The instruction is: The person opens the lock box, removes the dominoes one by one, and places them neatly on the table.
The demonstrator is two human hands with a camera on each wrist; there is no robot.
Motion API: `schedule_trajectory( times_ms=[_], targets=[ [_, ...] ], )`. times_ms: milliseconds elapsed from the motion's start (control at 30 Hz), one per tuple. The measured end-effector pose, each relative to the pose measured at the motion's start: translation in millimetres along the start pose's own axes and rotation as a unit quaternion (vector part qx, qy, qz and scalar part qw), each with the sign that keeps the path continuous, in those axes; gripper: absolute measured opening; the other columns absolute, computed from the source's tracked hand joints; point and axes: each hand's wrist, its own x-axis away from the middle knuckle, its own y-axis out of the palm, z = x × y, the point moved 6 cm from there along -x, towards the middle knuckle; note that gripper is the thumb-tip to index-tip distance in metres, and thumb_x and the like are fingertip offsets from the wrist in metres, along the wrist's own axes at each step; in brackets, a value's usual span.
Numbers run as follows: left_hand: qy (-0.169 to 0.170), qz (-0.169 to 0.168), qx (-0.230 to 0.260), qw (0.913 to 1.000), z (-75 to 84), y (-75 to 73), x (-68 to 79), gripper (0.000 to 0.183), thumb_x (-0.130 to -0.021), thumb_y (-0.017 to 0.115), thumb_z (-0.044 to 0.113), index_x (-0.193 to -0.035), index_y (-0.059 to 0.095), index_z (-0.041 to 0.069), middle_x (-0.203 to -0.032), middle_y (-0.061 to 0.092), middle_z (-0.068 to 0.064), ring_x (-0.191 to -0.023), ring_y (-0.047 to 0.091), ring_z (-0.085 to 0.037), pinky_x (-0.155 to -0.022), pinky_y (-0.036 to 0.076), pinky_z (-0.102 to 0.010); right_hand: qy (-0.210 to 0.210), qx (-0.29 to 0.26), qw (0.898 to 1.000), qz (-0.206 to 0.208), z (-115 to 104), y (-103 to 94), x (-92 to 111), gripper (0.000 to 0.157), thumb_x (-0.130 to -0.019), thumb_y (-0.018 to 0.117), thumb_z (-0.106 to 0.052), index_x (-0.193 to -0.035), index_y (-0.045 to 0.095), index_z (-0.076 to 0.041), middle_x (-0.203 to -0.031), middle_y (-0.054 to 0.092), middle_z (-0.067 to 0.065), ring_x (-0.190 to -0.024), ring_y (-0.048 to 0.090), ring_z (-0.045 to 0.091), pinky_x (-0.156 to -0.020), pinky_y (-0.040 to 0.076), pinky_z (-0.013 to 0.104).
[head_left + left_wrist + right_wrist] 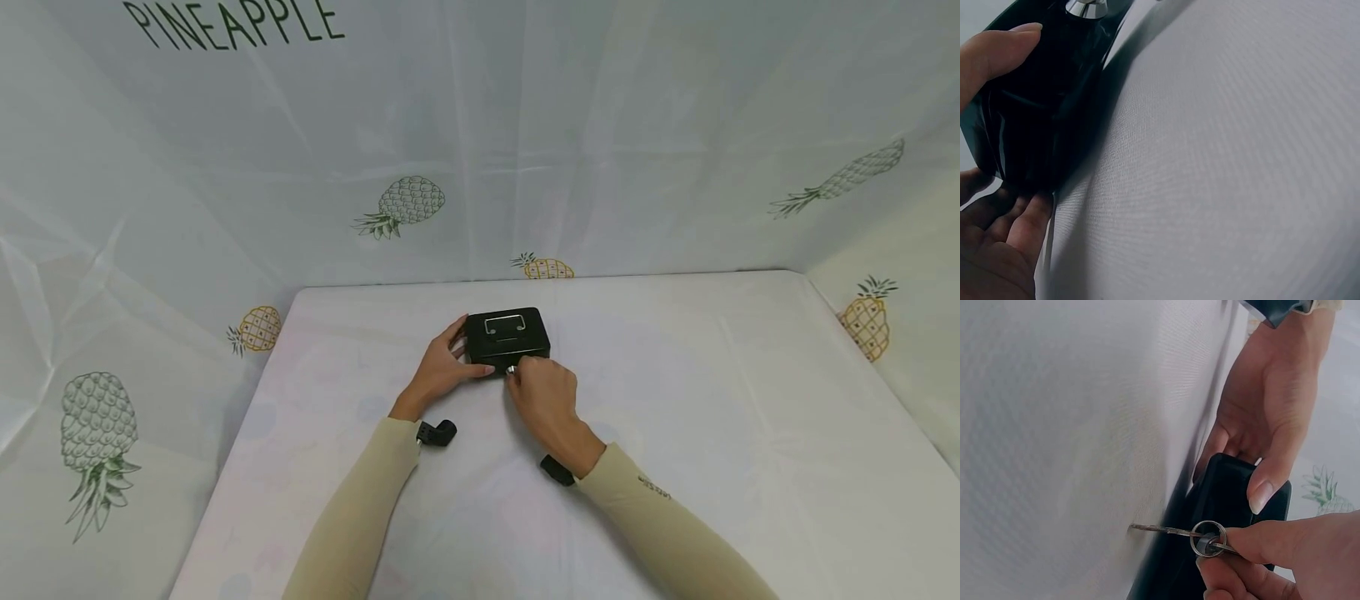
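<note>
A black cash box [525, 340] with a wire handle on its lid [491, 343] sits on the table, lid down. My left hand [438, 367] grips its left end, thumb along the front face and the other fingers round the side. In the left wrist view a silver lock [1087, 9] juts from the front. My right hand [543, 396] is at that front face, pinching a small key [1227, 549] between thumb and forefinger. From its key ring [1193, 537] a second key [1169, 531] sticks out sideways. Whether the pinched key's tip is inside the lock is hidden.
The table [712, 417] wears a pale cloth. Behind it and at both sides hang white sheets [637, 125] printed with pineapples. A black wrist device [438, 432] is on the left wrist, another [557, 471] on the right.
</note>
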Motion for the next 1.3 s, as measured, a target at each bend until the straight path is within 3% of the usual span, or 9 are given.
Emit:
schedule_trajectory(
  times_ms=[633,900,1300],
  targets=[
    [-0.007,-0.002,0.001,1.0,-3.4,0.8,1.4,0.111,-0.08,0.094,0.009,-0.168,0.026,0.006,-0.169,0.036,-0.014,-0.157,0.035,-0.028,-0.123,0.041,-0.037,0.025,-0.037,0.999,-0.031,5.5,2.0,4.7,0.02,-0.092,0.083,-0.02,-0.076,0.079,-0.01,-0.071,0.072,0.002,-0.064,0.068,0.021,-0.054,0.057,0.042],
    [-0.017,-0.005,0.0,0.9998,-2.5,0.1,3.3,0.112,-0.08,0.094,0.009,-0.169,0.025,0.01,-0.169,0.035,-0.014,-0.156,0.037,-0.03,-0.122,0.043,-0.036,0.037,-0.082,0.994,-0.058,11.4,6.0,5.9,0.022,-0.096,0.08,-0.023,-0.078,0.078,-0.01,-0.068,0.068,-0.002,-0.06,0.061,0.015,-0.05,0.05,0.035],
    [-0.002,-0.009,0.004,0.9999,-4.7,-1.3,1.8,0.113,-0.079,0.094,0.008,-0.169,0.025,0.009,-0.173,0.028,-0.012,-0.154,0.039,-0.033,-0.121,0.044,-0.036,0.065,-0.132,0.984,-0.099,17.9,9.0,6.4,0.02,-0.098,0.074,-0.019,-0.081,0.078,-0.01,-0.069,0.067,-0.003,-0.058,0.057,0.014,-0.047,0.043,0.029]
  ],
)
